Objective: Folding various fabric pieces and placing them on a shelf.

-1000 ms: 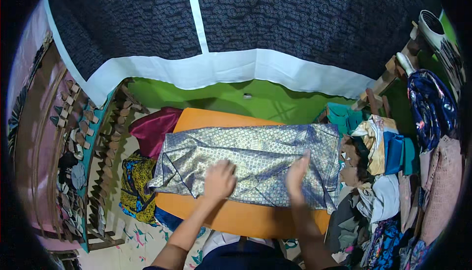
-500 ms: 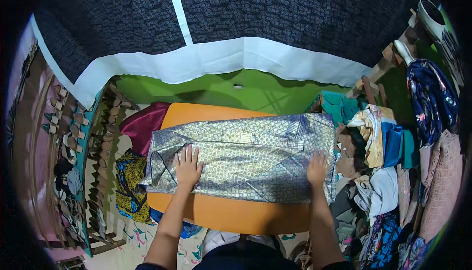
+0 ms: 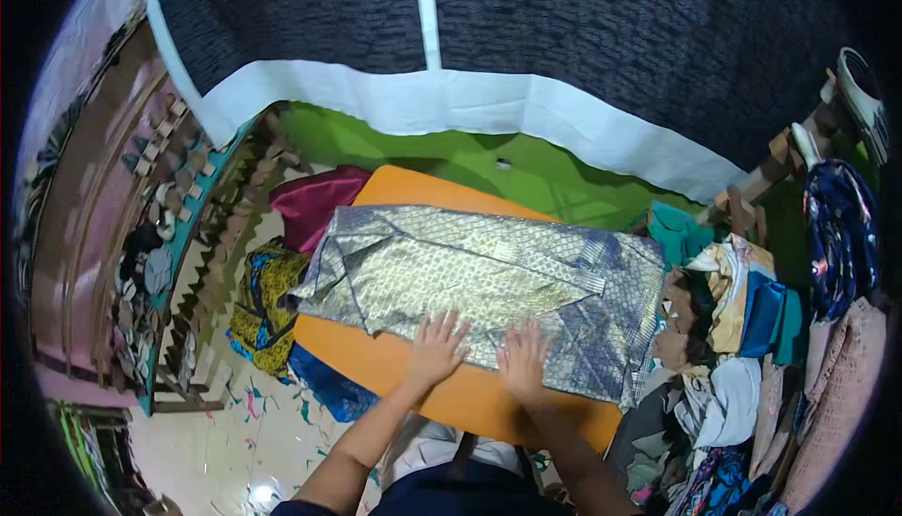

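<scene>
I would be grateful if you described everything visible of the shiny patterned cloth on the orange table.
The patterned cloth is silvery-gold and bluish-purple, bluer toward its right end, with a small lattice pattern and a sheen like metallic thread. It lies folded in layers, roughly lengthwise, with creases and an uneven left end. It covers much of the orange table, leaving strips bare along the far and near sides. The left hand and right hand appear to rest, fingers spread, along its near edge.
</scene>
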{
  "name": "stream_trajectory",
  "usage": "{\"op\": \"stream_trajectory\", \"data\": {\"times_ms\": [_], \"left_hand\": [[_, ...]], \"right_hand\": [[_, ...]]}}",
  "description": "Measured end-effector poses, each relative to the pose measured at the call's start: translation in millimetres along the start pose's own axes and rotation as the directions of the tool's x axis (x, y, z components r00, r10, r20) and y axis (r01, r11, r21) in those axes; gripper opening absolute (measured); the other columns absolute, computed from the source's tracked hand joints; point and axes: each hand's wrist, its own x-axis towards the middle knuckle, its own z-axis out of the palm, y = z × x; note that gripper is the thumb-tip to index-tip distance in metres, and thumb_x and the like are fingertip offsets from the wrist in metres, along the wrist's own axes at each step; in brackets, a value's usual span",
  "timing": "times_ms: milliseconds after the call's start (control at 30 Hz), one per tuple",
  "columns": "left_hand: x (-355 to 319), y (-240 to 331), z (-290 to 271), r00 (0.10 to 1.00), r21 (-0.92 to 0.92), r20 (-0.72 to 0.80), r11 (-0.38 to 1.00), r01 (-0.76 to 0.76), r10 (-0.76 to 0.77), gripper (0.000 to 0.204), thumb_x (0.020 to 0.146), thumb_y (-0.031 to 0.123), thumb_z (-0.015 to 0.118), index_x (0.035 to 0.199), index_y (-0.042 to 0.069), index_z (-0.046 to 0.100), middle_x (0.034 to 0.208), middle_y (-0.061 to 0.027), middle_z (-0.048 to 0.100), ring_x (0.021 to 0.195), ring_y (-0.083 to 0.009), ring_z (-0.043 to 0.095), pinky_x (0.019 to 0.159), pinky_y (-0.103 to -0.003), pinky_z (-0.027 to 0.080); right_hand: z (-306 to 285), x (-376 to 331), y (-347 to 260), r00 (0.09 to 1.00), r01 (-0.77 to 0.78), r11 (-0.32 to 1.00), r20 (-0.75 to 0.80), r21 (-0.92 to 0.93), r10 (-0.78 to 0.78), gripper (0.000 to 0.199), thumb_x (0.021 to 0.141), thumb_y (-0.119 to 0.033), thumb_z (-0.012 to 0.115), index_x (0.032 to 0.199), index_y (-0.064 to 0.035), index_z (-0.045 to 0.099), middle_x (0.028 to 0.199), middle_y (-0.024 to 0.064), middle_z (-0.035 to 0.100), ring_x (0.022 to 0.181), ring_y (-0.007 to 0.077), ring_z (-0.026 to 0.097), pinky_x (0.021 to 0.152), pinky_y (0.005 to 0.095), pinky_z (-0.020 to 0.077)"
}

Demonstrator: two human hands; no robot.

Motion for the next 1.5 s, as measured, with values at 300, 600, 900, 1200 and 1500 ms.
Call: {"op": "stream_trajectory", "data": {"times_ms": [300,600,900,1200,1500], "left_hand": [[-72,-140,-46,0.966,0.242,-0.219,0.952,0.187,-0.134,0.056,0.08,0.048,0.049,0.128,0.019,0.043,0.138,-0.0079,0.032,0.125,-0.0271,0.032,0.101,-0.05,0.022],[-100,-265,-73,0.98,-0.107,-0.191,0.993,0.044,-0.063,0.039,0.079,0.03,0.055,0.113,0.011,0.053,0.106,-0.0149,0.053,0.108,-0.0334,0.045,0.093,-0.045,0.034],[-99,-316,-97,0.953,0.015,-0.262,0.988,-0.151,0.149,0.046,0.07,0.027,0.063,0.113,0.016,0.053,0.124,-0.0172,0.039,0.119,-0.0367,0.033,0.096,-0.056,0.026],[-69,-324,-98,0.884,-0.119,-0.415,0.951,-0.287,0.215,0.069,0.068,0.038,0.067,0.128,0.018,0.04,0.133,-0.0216,0.028,0.122,-0.0414,0.027,0.098,-0.061,0.019],[-25,-264,-121,0.774,-0.21,-0.602,0.895,-0.393,0.198,0.079,0.082,0.05,0.045,0.137,0.005,0.01,0.134,-0.0303,0.015,0.126,-0.0479,0.015,0.098,-0.064,0.012]], "right_hand": [[18,27,-117,0.937,0.341,0.932,0.042,0.123,-0.348,0.058,0.084,-0.031,0.049,0.133,-0.0046,0.031,0.139,0.0218,0.023,0.13,0.0376,0.019,0.1,0.0594,0.0147],[67,74,-231,0.951,0.307,0.942,-0.009,0.138,-0.308,0.07,0.076,-0.04,0.055,0.134,-0.0079,0.03,0.139,0.026,0.018,0.13,0.0388,0.015,0.098,0.063,0.0123],[89,117,-308,0.959,0.278,0.943,-0.003,-0.183,-0.283,0.063,0.075,-0.022,0.054,0.133,-0.0335,0.033,0.14,0.0218,0.02,0.129,0.0413,0.018,0.094,0.0674,0.0152],[117,124,-302,0.984,0.177,0.984,-0.04,0.037,-0.175,0.056,0.082,-0.01,0.042,0.133,-0.0312,0.035,0.135,0.0233,0.03,0.118,0.0437,0.037,0.092,0.0634,0.0263],[38,126,-236,0.873,-0.077,0.219,-0.04,0.973,0.486,0.055,0.077,0.009,0.026,0.13,0.0002,0.035,0.13,0.0163,0.041,0.119,0.0276,0.041,0.101,0.0325,0.0301]]}}
